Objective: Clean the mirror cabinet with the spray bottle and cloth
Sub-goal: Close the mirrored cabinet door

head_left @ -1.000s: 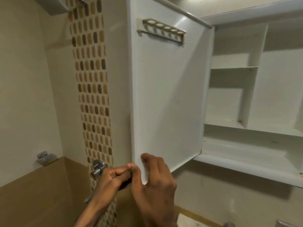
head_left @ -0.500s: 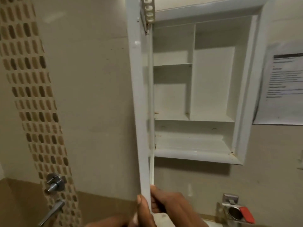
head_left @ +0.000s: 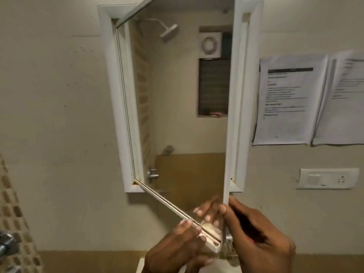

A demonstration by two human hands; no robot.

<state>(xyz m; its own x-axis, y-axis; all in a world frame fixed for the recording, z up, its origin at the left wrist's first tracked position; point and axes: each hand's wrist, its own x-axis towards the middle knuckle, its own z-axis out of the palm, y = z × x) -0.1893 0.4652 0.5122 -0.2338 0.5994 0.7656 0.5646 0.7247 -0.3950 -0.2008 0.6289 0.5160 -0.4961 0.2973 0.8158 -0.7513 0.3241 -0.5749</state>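
The white mirror cabinet [head_left: 110, 95] hangs on the beige wall, and its mirror door [head_left: 187, 115] stands partly swung, glass face toward me. The glass reflects a shower head, a vent and a window. Both my hands are at the door's lower free corner. My left hand [head_left: 177, 247] grips the bottom edge, fingertips curled over it. My right hand [head_left: 258, 235] holds the vertical free edge with the thumb on the front. The cabinet's inside is hidden behind the door. No spray bottle or cloth is in view.
Two printed sheets [head_left: 285, 99] are stuck to the wall right of the cabinet, with a white switch plate [head_left: 327, 178] below them. A chrome tap [head_left: 7, 243] and a mosaic tile strip [head_left: 11, 223] lie at the far left. A white basin edge [head_left: 140, 266] shows under my hands.
The door has swung from wide open toward the cabinet, hiding the shelves and turning the mirror to me. Both hands stayed at its lower corner.
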